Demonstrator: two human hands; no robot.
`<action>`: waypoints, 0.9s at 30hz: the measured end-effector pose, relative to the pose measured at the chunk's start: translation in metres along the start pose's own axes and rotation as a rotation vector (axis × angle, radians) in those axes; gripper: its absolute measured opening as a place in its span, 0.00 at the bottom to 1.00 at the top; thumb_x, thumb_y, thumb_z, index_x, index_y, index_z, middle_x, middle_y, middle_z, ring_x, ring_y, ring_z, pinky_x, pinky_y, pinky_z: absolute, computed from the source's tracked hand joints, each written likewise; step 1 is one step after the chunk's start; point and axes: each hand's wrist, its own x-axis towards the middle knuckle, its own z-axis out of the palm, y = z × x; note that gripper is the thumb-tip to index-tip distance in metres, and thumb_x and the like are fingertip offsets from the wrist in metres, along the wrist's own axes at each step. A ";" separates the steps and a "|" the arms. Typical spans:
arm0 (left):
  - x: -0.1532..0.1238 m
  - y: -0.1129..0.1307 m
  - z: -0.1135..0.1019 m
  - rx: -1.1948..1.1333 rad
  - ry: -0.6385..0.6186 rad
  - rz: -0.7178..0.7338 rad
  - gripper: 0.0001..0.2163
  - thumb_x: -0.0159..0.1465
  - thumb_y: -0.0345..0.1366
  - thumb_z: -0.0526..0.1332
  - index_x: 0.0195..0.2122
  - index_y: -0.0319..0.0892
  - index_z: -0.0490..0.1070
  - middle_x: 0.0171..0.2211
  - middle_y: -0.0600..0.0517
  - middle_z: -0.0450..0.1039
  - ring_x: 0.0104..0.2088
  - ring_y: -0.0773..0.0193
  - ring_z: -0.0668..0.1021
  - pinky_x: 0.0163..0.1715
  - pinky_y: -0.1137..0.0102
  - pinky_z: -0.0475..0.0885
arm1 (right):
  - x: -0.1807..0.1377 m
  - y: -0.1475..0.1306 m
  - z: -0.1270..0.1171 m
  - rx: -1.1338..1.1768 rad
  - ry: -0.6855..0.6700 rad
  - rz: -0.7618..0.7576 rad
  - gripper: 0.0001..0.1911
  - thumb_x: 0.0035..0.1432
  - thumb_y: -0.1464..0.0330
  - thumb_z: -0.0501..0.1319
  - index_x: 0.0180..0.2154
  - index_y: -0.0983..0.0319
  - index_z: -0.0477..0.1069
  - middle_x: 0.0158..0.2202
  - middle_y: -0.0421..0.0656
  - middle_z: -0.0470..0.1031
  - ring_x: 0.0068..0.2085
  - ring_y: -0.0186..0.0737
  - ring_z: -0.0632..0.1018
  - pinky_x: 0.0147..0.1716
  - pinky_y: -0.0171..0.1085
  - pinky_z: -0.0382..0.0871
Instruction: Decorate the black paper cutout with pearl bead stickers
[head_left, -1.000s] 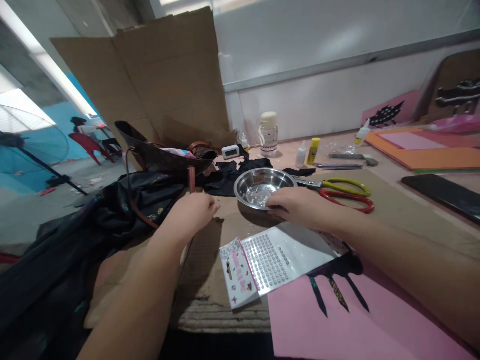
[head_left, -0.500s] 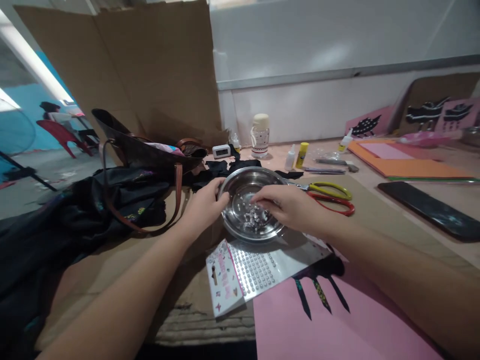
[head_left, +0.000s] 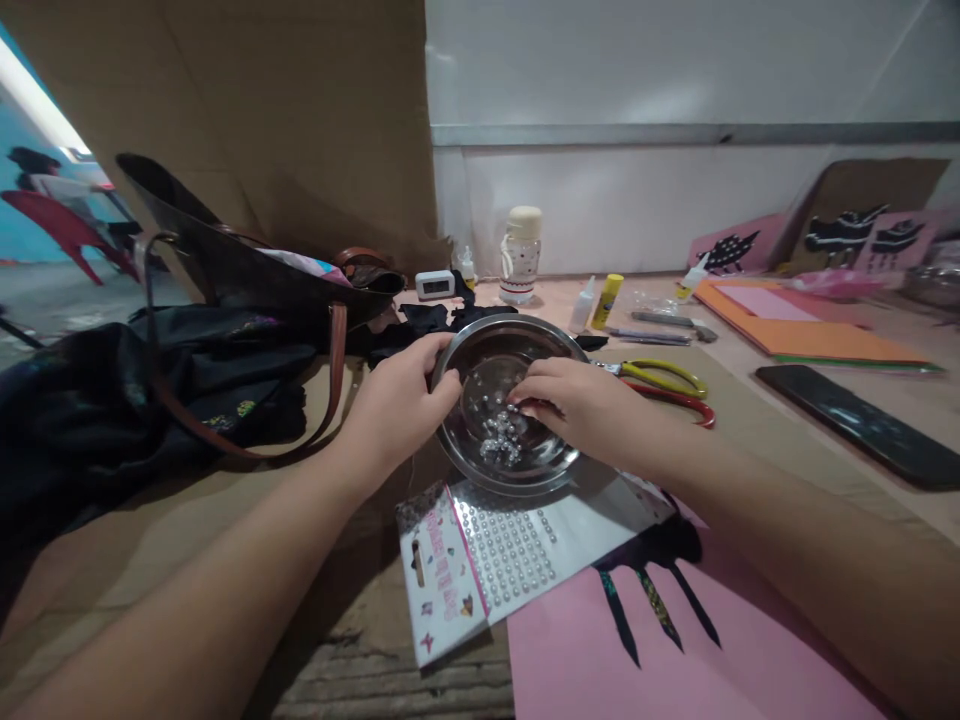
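A counter (head_left: 739,352) extends beneath and around the steel bowl, the reference point for all positions below. A cardboard panel (head_left: 300,120) stands upright behind the bowl, to its left. A black cloth (head_left: 75,420) lies well to the left; a dark bag (head_left: 232,265) with brown handles sits beyond it, left of and behind the bowl. A pink sheet (head_left: 570,660) lies in front and to the right. Orange sheets (head_left: 840,328) lie to the right and farther back. The steel bowl (head_left: 487,345) is directly ahead of the person, overlapping the far edge of the pearl sticker pack (head_left: 502,560); contact beneath it is hidden. The left hand (head_left: 401,400) applies a closed grip to the bowl's left rim, thumb at the inner edge, fingers largely concealed outside. The right hand (head_left: 577,400) enters over the right rim, its grip narrowed, with fingers curled near the thumb; whether it has hold of a bead cannot be told. Scissors (head_left: 667,373) lie against or just beside the bowl's right side. A yellow glue stick (head_left: 609,300) stands behind the bowl, to the right. Small silvery beads (head_left: 501,435) are clustered on the bowl's floor, below the right fingertips.
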 end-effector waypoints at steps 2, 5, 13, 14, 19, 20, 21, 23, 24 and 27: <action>0.000 0.001 -0.001 0.020 0.002 0.003 0.17 0.63 0.35 0.57 0.52 0.42 0.72 0.39 0.51 0.80 0.38 0.57 0.79 0.40 0.66 0.71 | -0.001 0.000 0.004 -0.004 -0.026 -0.041 0.11 0.62 0.74 0.60 0.44 0.60 0.78 0.44 0.46 0.78 0.45 0.44 0.76 0.43 0.41 0.69; 0.000 0.002 -0.001 0.025 -0.005 0.013 0.16 0.63 0.35 0.57 0.52 0.42 0.73 0.37 0.52 0.80 0.35 0.59 0.79 0.37 0.66 0.70 | -0.002 -0.003 0.007 -0.036 -0.057 -0.080 0.12 0.62 0.74 0.61 0.46 0.59 0.77 0.43 0.46 0.77 0.44 0.44 0.75 0.43 0.41 0.68; 0.000 0.000 0.001 0.006 -0.012 0.002 0.16 0.63 0.35 0.56 0.52 0.43 0.72 0.40 0.51 0.80 0.38 0.57 0.79 0.40 0.66 0.71 | 0.000 -0.006 0.000 -0.075 -0.110 -0.054 0.07 0.61 0.74 0.60 0.38 0.61 0.77 0.40 0.46 0.76 0.41 0.43 0.75 0.41 0.42 0.68; 0.000 -0.001 0.001 0.005 -0.013 0.001 0.17 0.64 0.35 0.56 0.53 0.43 0.72 0.40 0.51 0.80 0.39 0.57 0.79 0.40 0.66 0.71 | 0.000 -0.005 -0.002 -0.080 -0.111 -0.057 0.08 0.61 0.75 0.59 0.37 0.61 0.77 0.39 0.46 0.77 0.41 0.43 0.75 0.41 0.42 0.68; 0.001 0.000 0.001 0.021 -0.014 -0.003 0.17 0.64 0.36 0.56 0.53 0.43 0.72 0.40 0.50 0.80 0.39 0.57 0.79 0.41 0.65 0.71 | 0.000 -0.005 -0.008 -0.057 -0.063 -0.039 0.12 0.65 0.72 0.57 0.35 0.60 0.79 0.39 0.46 0.79 0.40 0.43 0.76 0.40 0.42 0.68; 0.001 0.001 0.001 0.025 -0.014 -0.004 0.17 0.64 0.36 0.56 0.53 0.43 0.72 0.39 0.51 0.80 0.38 0.57 0.79 0.41 0.65 0.71 | 0.000 -0.005 -0.008 -0.048 -0.041 -0.023 0.11 0.65 0.72 0.57 0.36 0.60 0.79 0.40 0.46 0.79 0.40 0.43 0.76 0.40 0.41 0.68; 0.000 0.001 0.001 0.029 -0.013 -0.004 0.17 0.64 0.36 0.56 0.53 0.43 0.72 0.39 0.51 0.80 0.38 0.57 0.79 0.41 0.65 0.71 | 0.000 -0.005 -0.007 -0.042 -0.015 -0.011 0.10 0.64 0.72 0.58 0.38 0.60 0.78 0.40 0.46 0.80 0.40 0.43 0.76 0.40 0.41 0.69; 0.000 0.002 0.001 0.033 -0.013 -0.005 0.17 0.64 0.36 0.57 0.53 0.43 0.72 0.40 0.50 0.80 0.38 0.57 0.79 0.41 0.65 0.71 | 0.001 -0.005 -0.007 -0.035 0.048 0.012 0.10 0.64 0.74 0.58 0.40 0.60 0.78 0.40 0.45 0.80 0.41 0.42 0.77 0.41 0.40 0.69; 0.000 0.003 0.000 0.033 -0.014 -0.007 0.17 0.63 0.36 0.57 0.53 0.43 0.72 0.40 0.50 0.80 0.39 0.57 0.79 0.41 0.65 0.71 | 0.001 -0.005 -0.006 -0.033 0.079 0.025 0.10 0.63 0.74 0.58 0.40 0.60 0.78 0.40 0.45 0.80 0.41 0.42 0.77 0.41 0.40 0.69; 0.001 0.003 0.001 0.030 -0.018 -0.015 0.17 0.63 0.36 0.57 0.53 0.42 0.72 0.40 0.50 0.80 0.39 0.57 0.79 0.40 0.65 0.71 | 0.001 -0.004 -0.006 -0.027 0.111 0.096 0.11 0.63 0.76 0.57 0.42 0.60 0.77 0.41 0.44 0.80 0.42 0.42 0.77 0.42 0.40 0.70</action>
